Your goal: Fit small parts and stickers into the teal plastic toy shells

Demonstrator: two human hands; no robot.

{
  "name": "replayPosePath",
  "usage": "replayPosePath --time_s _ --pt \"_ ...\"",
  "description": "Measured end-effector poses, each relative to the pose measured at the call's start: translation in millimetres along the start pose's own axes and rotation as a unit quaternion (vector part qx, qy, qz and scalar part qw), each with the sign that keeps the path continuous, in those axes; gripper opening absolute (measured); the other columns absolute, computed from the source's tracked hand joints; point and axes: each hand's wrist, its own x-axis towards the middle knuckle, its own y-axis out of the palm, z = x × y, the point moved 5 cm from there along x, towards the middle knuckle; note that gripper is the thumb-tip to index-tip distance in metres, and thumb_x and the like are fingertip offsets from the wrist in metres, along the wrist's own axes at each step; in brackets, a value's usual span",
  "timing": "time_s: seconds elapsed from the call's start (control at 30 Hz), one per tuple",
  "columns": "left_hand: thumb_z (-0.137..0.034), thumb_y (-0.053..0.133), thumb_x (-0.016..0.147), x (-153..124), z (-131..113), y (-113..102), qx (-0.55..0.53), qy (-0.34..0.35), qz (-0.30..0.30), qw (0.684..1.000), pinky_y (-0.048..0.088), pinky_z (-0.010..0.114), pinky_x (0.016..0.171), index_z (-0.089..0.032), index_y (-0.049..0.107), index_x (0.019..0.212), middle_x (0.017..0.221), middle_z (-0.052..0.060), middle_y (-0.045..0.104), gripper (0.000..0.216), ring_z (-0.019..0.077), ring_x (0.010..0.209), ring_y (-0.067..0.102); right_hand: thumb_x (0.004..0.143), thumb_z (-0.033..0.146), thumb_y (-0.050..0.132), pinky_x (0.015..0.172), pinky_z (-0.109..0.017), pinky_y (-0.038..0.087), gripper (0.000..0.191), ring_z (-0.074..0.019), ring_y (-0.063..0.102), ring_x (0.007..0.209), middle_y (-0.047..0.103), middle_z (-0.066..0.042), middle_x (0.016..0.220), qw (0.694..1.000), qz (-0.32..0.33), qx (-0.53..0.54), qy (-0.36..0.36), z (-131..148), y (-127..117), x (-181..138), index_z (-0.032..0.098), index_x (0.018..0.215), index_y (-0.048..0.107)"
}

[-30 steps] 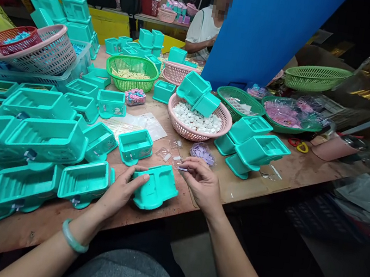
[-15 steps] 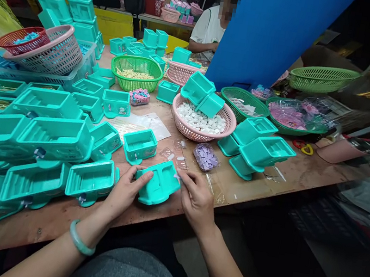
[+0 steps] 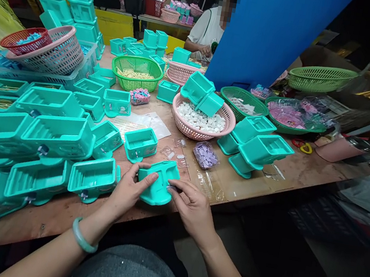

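Observation:
My left hand (image 3: 130,189) grips the left side of a turquoise plastic box (image 3: 160,179), thumb on its face. The box is tilted, with its recessed, slotted side towards me, just over the table's front edge. My right hand (image 3: 191,205) is closed in a pinch at the right part of that face. Between its fingertips is a small pale purple piece, mostly hidden by the fingers. Similar purple pieces fill a clear tray (image 3: 206,156) beyond my right hand. Another turquoise box (image 3: 140,144) stands just behind the held one.
Rows of turquoise boxes (image 3: 55,136) crowd the left of the table. A pink basket (image 3: 189,131) of white pieces stands ahead, with a green basket (image 3: 134,82) farther left. Stacked boxes (image 3: 263,151) and a pink tumbler (image 3: 340,151) are right. A person (image 3: 207,29) sits opposite, beside a blue panel (image 3: 268,34).
My right hand has moved left and slightly down, bringing the small purple piece from the box's right edge onto its face. My left hand keeps its hold.

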Motion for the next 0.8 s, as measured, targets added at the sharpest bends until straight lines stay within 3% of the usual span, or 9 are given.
replayPosePath --time_s 0.1,0.17,0.27,0.37,0.5,0.57,0.7,0.8 --pt "-0.058 0.086 0.067 1 4 -3 -0.039 0.0 -0.031 0.999 0.049 0.034 0.093 -0.021 0.05 0.139 0.131 0.012 0.066 0.089 0.0286 0.12 0.062 0.09 0.027 0.068 0.075 -0.033 0.057 0.01 -0.021 0.07 0.083 0.076 -0.006 0.092 0.998 0.031 -0.025 0.041 -11 -8 -3 0.022 0.095 0.076" --pt "-0.056 0.089 0.063 1 8 -2 -0.063 -0.025 -0.037 0.997 0.047 0.037 0.102 -0.019 0.046 0.144 0.144 0.016 0.059 0.099 0.0317 0.132 0.056 0.088 0.028 0.07 0.067 -0.029 0.053 0.007 -0.0186 0.066 0.074 0.072 -0.003 0.082 0.995 0.059 -0.036 0.075 -16 -12 -5 0.022 0.085 0.073" --pt "-0.06 0.086 0.066 -1 10 3 -0.106 -0.071 0.006 0.992 0.049 0.044 0.102 -0.018 0.055 0.134 0.137 0.017 0.065 0.085 0.0352 0.128 0.06 0.088 0.031 0.07 0.063 -0.027 0.049 0.013 -0.0167 0.063 0.07 0.068 -0.001 0.077 0.993 0.052 -0.003 0.105 -15 -13 -6 0.021 0.081 0.07" --pt "-0.062 0.082 0.071 -2 4 4 -0.145 -0.055 0.015 0.988 0.048 0.046 0.105 -0.017 0.062 0.122 0.132 0.015 0.069 0.071 0.0344 0.127 0.061 0.089 0.036 0.071 0.065 -0.027 0.05 0.017 -0.0155 0.063 0.071 0.068 -0.001 0.079 0.989 -0.017 0.082 0.121 -10 -7 -5 0.021 0.084 0.07" --pt "-0.061 0.083 0.07 -3 -5 0 -0.139 -0.049 0.01 0.989 0.049 0.045 0.105 -0.017 0.06 0.121 0.134 0.014 0.068 0.072 0.0324 0.127 0.062 0.083 0.042 0.076 0.07 -0.028 0.054 0.024 -0.0159 0.065 0.072 0.068 -0.001 0.079 0.963 -0.091 0.206 0.145 -7 0 -1 0.02 0.086 0.067" --pt "-0.06 0.084 0.068 -5 -10 -2 -0.096 -0.045 0.014 0.994 0.054 0.043 0.098 -0.017 0.058 0.123 0.131 0.013 0.069 0.074 0.0317 0.121 0.065 0.082 0.042 0.078 0.072 -0.029 0.056 0.024 -0.017 0.067 0.075 0.07 -0.001 0.082 0.956 -0.083 0.236 0.154 -6 4 1 0.021 0.088 0.067" --pt "-0.057 0.083 0.07 -6 -15 -3 0.004 -0.04 0.026 0.999 0.059 0.039 0.083 -0.017 0.055 0.13 0.111 0.01 0.076 0.078 0.0303 0.105 0.072 0.087 0.031 0.071 0.07 -0.03 0.054 0.01 -0.0182 0.066 0.077 0.072 -0.003 0.085 0.986 -0.002 0.127 0.105 1 11 2 0.021 0.087 0.07" --pt "-0.055 0.081 0.073 -6 -16 -1 0.02 -0.014 0.045 0.999 0.058 0.039 0.089 -0.018 0.057 0.13 0.118 0.01 0.076 0.072 0.0305 0.112 0.07 0.091 0.025 0.067 0.073 -0.033 0.05 0.011 -0.0206 0.063 0.081 0.068 -0.005 0.083 0.999 0.0 -0.038 0.03 7 10 2 0.021 0.08 0.07"
